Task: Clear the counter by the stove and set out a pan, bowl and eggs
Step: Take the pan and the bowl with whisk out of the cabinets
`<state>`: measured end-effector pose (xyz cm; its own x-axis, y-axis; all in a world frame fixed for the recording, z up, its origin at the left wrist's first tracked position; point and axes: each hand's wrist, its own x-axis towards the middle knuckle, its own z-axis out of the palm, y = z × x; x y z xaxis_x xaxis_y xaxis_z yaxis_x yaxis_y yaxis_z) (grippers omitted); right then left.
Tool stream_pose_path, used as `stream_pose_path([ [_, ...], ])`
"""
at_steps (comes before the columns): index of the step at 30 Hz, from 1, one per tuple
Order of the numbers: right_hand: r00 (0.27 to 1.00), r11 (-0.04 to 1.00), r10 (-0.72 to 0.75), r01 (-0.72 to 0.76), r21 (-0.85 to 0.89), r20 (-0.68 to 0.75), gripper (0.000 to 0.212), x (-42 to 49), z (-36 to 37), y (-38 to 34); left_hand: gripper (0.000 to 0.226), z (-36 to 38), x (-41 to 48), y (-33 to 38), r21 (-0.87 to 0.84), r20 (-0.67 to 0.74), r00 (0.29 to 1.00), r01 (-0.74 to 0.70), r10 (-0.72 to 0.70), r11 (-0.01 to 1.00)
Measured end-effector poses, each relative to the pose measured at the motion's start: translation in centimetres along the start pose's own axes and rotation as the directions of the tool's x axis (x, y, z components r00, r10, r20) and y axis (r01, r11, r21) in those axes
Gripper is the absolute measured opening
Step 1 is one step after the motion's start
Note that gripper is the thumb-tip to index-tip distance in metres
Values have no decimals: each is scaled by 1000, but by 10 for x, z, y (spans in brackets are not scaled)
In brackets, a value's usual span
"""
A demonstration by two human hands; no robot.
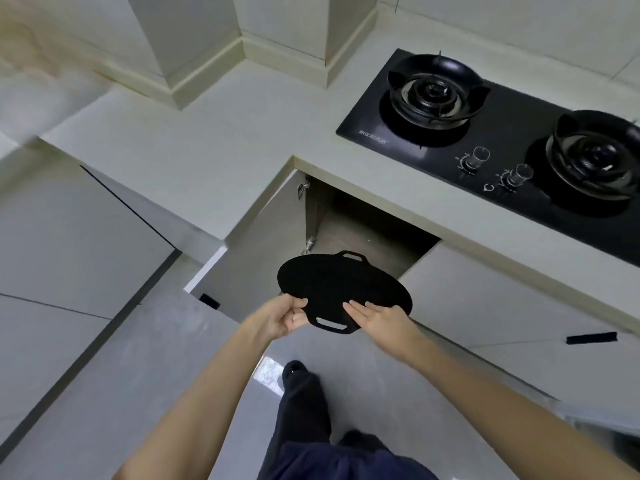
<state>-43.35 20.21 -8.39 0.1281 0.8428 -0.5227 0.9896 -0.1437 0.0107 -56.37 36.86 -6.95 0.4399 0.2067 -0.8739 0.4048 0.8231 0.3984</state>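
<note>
Pan [343, 289] sits in your hands before the open cupboard [363, 230], below the bench [207, 150], left hand [282, 318] pinching its near rim, right hand [377, 317] spread flat on top; the setting-out step seems underway, and next you likely lift it level onto the bench beside the stove [502, 133].

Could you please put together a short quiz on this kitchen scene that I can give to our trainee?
1. Multiple choice: where is the black pan? A on a burner; B held in front of the open cabinet; C lying on the counter.
2. True or false: both burners carry pots.
3. Which hand pinches the pan's rim, thumb on top?
Key: 1 B; 2 false; 3 the left hand.
</note>
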Motion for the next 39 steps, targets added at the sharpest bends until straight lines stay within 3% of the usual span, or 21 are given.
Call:
stream_pose_path([
  [3,996,1000,23,-24,-17,-84,77,-24,-4,-5,21,-1,-19,-12,-28,13,1000,-1,2,1000],
  [5,946,1000,-5,6,1,-325,80,-41,-5,-6,16,-1,-35,-22,-65,13,1000,-27,28,998],
  [8,884,997,-70,67,-24,-462,79,-65,-10,-7,13,6,-62,-36,-118,26,996,-81,84,990],
  [13,727,992,-98,126,-8,-680,73,-102,-27,-6,11,16,-101,-42,-133,53,980,-181,189,974],
  [17,566,987,-46,154,51,-823,58,-112,-40,-3,10,21,-123,-28,75,98,947,-314,307,946],
  [19,493,990,-53,138,18,-869,47,-112,-53,0,20,19,-127,-12,129,96,925,-378,368,917],
  [24,374,999,-32,45,-16,-927,48,-87,-89,2,30,-9,-118,34,63,36,879,-476,475,877],
  [26,334,999,-16,32,-5,-943,49,-67,-106,4,31,-30,-109,53,139,-36,862,-497,506,856],
  [28,319,1000,-20,18,-15,-948,47,-46,-122,5,31,-54,-94,69,327,-156,801,-510,578,796],
  [30,324,1000,-14,4,-14,-946,46,-22,-138,7,32,-79,-74,84,526,-242,733,-451,636,721],
  [32,317,1000,-8,-9,-12,-948,47,0,-148,9,37,-101,-53,96,664,-270,726,-335,632,668],
  [36,348,1000,-20,-2,-22,-937,48,43,-163,15,45,-131,-13,113,804,-289,806,-89,517,588],
  [39,357,1000,-13,7,-11,-934,47,65,-170,15,47,-130,2,114,857,-230,863,-39,449,514],
])
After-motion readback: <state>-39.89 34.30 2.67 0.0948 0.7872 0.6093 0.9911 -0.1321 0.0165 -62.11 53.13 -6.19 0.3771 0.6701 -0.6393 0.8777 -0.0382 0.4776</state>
